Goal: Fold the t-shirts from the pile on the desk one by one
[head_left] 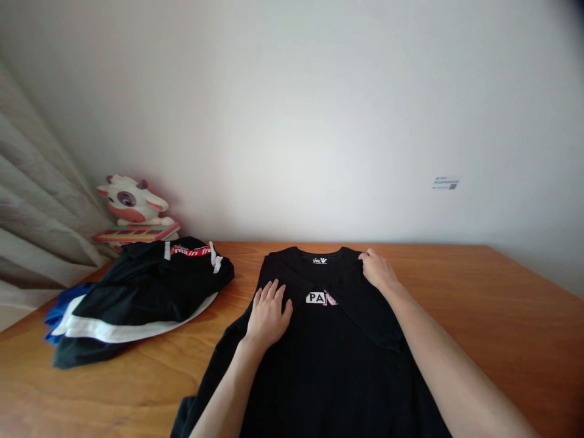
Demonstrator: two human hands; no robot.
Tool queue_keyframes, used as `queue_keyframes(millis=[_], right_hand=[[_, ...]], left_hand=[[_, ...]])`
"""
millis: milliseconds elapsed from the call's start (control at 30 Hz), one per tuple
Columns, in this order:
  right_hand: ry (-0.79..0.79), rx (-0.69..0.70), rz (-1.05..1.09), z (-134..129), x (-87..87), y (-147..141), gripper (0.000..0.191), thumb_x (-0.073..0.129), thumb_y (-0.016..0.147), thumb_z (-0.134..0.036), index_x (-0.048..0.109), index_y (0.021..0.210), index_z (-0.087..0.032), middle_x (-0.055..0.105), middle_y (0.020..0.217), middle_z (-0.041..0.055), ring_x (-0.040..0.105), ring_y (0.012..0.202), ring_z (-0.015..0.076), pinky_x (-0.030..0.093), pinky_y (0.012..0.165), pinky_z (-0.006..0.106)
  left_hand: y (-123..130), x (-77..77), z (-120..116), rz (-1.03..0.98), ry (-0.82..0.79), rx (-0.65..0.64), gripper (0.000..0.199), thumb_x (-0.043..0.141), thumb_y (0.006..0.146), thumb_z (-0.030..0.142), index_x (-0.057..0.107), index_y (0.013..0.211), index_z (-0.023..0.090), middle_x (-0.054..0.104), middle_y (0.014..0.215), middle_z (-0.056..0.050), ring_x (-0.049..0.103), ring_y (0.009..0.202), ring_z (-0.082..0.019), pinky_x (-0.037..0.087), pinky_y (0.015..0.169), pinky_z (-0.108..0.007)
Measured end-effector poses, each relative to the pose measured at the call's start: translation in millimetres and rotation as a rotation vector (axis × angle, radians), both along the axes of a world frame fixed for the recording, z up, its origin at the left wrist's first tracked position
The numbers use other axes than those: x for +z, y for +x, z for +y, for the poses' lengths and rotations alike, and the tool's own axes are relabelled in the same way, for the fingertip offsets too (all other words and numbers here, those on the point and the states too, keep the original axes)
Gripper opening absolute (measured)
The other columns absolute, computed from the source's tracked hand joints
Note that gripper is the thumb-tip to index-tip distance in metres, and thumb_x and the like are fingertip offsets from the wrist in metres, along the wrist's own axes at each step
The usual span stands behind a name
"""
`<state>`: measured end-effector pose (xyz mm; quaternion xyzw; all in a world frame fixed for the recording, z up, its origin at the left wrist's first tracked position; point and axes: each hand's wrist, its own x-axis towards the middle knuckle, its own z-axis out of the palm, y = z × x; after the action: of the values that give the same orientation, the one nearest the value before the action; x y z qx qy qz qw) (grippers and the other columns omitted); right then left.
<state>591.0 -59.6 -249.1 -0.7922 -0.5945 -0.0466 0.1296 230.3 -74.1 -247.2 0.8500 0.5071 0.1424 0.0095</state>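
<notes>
A black T-shirt [314,353] lies spread on the wooden table, neckline away from me. White "PA" lettering and a bit of pink print show on its chest, partly covered by a folded-over sleeve at the right. My left hand [269,313] rests flat on the shirt's left side, fingers stretched out. At the right shoulder, beside the collar, my right hand [378,267] pinches the fabric between thumb and fingers. The shirt's lower part runs out of view at the bottom.
To the left lies a heap of clothes [146,292], black with white trim, and a blue piece under it. Behind it stands a toy cow keyboard [134,210] near a curtain [36,201]. The wooden table [483,298] meets a white wall bearing a small label [446,183].
</notes>
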Motion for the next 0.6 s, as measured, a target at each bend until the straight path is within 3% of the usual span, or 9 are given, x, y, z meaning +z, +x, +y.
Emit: queue_keyframes(millis=[133, 267, 400, 467, 600], right_hand=[[0.068, -0.018, 0.017, 0, 3.5, -1, 0.041, 0.046, 0.093, -0.009, 0.066, 0.127, -0.02, 0.066, 0.118, 0.0184, 0.069, 0.102, 0.029, 0.053, 0.091, 0.043], [0.1, 0.124, 0.035, -25, 11.7, -14, 0.04, 0.047, 0.097, -0.02, 0.059, 0.136, -0.019, 0.059, 0.137, 0.0161, 0.064, 0.116, 0.0268, 0.052, 0.099, 0.041], [0.075, 0.341, 0.029, -94, 21.5, -24, 0.03, 0.046, 0.096, -0.02, 0.069, 0.115, -0.025, 0.06, 0.135, 0.0085, 0.062, 0.121, 0.0224, 0.049, 0.107, 0.037], [0.068, 0.478, 0.021, -135, 24.6, -25, 0.033, 0.046, 0.093, -0.016, 0.069, 0.115, -0.026, 0.062, 0.132, 0.0082, 0.062, 0.121, 0.0236, 0.049, 0.107, 0.042], [0.045, 0.492, -0.024, -191, 25.1, -20, 0.041, 0.052, 0.089, -0.016, 0.066, 0.125, -0.029, 0.062, 0.134, 0.0086, 0.061, 0.122, 0.0254, 0.051, 0.105, 0.045]], left_hand=[[0, -1.7, 1, -0.024, 0.008, 0.005, 0.046, 0.046, 0.1, 0.034, 0.059, 0.141, 0.017, 0.052, 0.154, -0.014, 0.044, 0.146, -0.031, 0.033, 0.122, -0.051], [1, -1.4, 1, -0.017, 0.007, 0.003, 0.046, 0.046, 0.1, 0.034, 0.059, 0.141, 0.015, 0.052, 0.154, -0.014, 0.044, 0.146, -0.03, 0.032, 0.122, -0.05], [1, 0.4, 1, -0.005, 0.008, -0.001, 0.046, 0.046, 0.1, 0.033, 0.06, 0.14, 0.014, 0.052, 0.154, -0.015, 0.045, 0.145, -0.031, 0.033, 0.122, -0.051], [2, 1.0, 1, -0.002, 0.005, 0.0, 0.047, 0.046, 0.1, 0.033, 0.06, 0.14, 0.013, 0.052, 0.154, -0.016, 0.045, 0.145, -0.031, 0.034, 0.121, -0.051], [1, 0.6, 2, 0.006, 0.004, -0.004, 0.047, 0.046, 0.1, 0.033, 0.059, 0.141, 0.013, 0.052, 0.154, -0.015, 0.045, 0.145, -0.031, 0.034, 0.121, -0.05]])
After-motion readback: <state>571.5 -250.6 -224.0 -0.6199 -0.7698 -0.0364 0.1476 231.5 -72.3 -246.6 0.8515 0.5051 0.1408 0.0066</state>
